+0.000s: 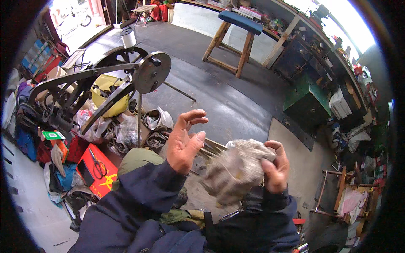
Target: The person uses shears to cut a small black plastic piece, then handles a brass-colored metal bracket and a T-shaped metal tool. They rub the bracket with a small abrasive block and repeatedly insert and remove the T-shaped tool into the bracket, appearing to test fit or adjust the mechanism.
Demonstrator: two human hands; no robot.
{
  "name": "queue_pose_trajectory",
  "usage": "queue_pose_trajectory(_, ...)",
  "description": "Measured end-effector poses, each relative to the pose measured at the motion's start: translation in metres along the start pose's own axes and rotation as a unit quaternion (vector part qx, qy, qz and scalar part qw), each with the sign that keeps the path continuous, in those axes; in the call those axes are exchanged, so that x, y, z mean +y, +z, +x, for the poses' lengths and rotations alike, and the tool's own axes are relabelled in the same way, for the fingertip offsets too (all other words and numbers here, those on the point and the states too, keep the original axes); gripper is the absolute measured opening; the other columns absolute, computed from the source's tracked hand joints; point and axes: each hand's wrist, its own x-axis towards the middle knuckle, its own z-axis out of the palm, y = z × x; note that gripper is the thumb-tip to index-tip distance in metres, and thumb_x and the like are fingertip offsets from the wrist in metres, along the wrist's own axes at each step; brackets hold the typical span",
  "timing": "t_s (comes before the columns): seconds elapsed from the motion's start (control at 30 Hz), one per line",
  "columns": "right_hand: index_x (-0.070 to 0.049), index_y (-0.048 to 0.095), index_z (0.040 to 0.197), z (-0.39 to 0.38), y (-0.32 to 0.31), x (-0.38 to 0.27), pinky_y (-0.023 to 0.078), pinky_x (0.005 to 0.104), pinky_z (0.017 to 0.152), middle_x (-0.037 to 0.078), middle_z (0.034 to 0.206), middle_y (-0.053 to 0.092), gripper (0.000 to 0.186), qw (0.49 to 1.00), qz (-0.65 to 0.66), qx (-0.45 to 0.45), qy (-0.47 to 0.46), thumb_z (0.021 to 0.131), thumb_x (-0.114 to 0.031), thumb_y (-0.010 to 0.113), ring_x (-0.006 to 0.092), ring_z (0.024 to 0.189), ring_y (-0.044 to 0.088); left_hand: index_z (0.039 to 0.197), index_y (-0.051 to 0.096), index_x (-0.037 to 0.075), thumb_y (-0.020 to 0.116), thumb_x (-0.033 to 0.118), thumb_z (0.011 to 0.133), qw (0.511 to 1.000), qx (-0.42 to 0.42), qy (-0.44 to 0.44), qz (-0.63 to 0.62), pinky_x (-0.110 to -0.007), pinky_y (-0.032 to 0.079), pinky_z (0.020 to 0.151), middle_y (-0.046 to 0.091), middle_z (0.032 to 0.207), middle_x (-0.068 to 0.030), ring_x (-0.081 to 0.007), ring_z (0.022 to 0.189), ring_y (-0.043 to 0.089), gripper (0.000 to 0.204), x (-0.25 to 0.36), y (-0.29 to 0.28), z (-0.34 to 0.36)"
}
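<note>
In front of my lap, my right hand (276, 168) grips a crumpled, dirty grey-beige cloth (236, 170) by its right edge. Motion smears the cloth's lower left part. Raised to the left of it is my left hand (185, 143), apart from the cloth, its fingers spread and slightly bent with nothing in them. Dark blue sleeves cover both forearms. Below and between the arms, parts of metal tools show, though the cloth hides much of that spot.
A cast-iron hand-cranked machine (122, 76) stands at the left, a white thread spool (128, 37) on top. Beneath it are a yellow bucket (110, 95) and bags. Scissors (98, 164) lie on a red box (99, 183). Farther off are a blue-topped stool (240, 22) and a green box (307, 101).
</note>
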Motion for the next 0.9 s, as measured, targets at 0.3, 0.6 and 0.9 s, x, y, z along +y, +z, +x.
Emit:
queue_pose_trajectory(0.3, -0.001, 0.057, 0.128, 0.016, 0.007, 0.031, 0.057, 0.0310, 0.085, 0.014, 0.106, 0.075, 0.041, 0.965, -0.243, 0.089, -0.051, 0.093, -0.011, 0.075, 0.0175, 0.096, 0.072, 0.115, 0.069, 0.007, 0.070, -0.003, 0.078, 0.923, -0.189, 0.230, 0.243, -0.044, 0.052, 0.099, 0.070, 0.114, -0.0138, -0.0354, 0.111, 0.066, 0.039, 0.024, 0.042, 0.004)
queue_pose_trajectory(0.6, 0.002, 0.059, 0.126, 0.027, -0.025, 0.041, 0.055, 0.0282, 0.079, 0.010, 0.106, 0.071, 0.027, 0.963, -0.231, 0.133, 0.032, 0.100, -0.006, 0.063, 0.0133, 0.089, 0.066, 0.122, 0.063, 0.006, 0.082, 0.019, 0.081, 0.853, -0.282, 0.211, 0.385, -0.050, 0.052, 0.101, 0.069, 0.119, -0.0192, -0.0405, 0.114, 0.066, 0.047, -0.003, 0.096, 0.016)
queue_pose_trajectory(0.9, 0.002, 0.064, 0.121, 0.016, -0.060, 0.036, 0.054, 0.0274, 0.077, 0.006, 0.101, 0.068, 0.024, 0.948, -0.218, 0.224, -0.066, 0.102, -0.013, 0.064, 0.0115, 0.085, 0.064, 0.108, 0.074, 0.006, 0.084, 0.028, 0.080, 0.798, -0.291, 0.183, 0.495, -0.045, 0.056, 0.085, 0.072, 0.099, -0.0157, -0.0364, 0.096, 0.069, 0.038, -0.015, 0.109, 0.017)
